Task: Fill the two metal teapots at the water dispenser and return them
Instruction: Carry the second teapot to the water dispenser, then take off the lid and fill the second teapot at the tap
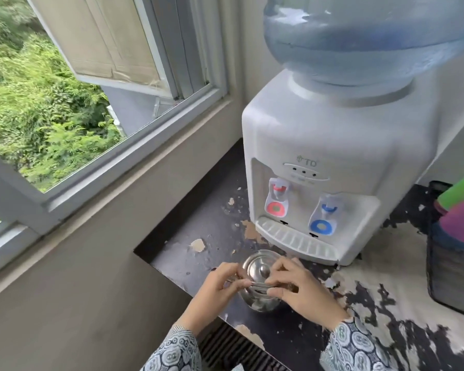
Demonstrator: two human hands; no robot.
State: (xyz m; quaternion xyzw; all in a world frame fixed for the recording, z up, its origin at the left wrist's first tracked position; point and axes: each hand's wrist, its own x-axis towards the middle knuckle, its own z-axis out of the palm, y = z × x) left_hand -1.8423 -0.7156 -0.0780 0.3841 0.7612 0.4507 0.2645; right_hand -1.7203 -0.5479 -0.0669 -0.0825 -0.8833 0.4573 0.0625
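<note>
One shiny metal teapot [260,266] stands on the dark worn counter [198,231], just in front of the white water dispenser [327,145]. Its lid with a round knob is on. My left hand [214,290] and my right hand [303,287] both pinch the thin wire handle, which lies across the top of the pot. The dispenser has a red tap [277,199] on the left and a blue tap [324,218] on the right, above a drip tray [292,239]. I see no second teapot.
A large blue water bottle [364,36] sits on the dispenser. An open window [99,84] is on the left, with greenery outside. A black mesh basket [453,266] with green and pink items stands at the right. The counter's front edge drops off near my wrists.
</note>
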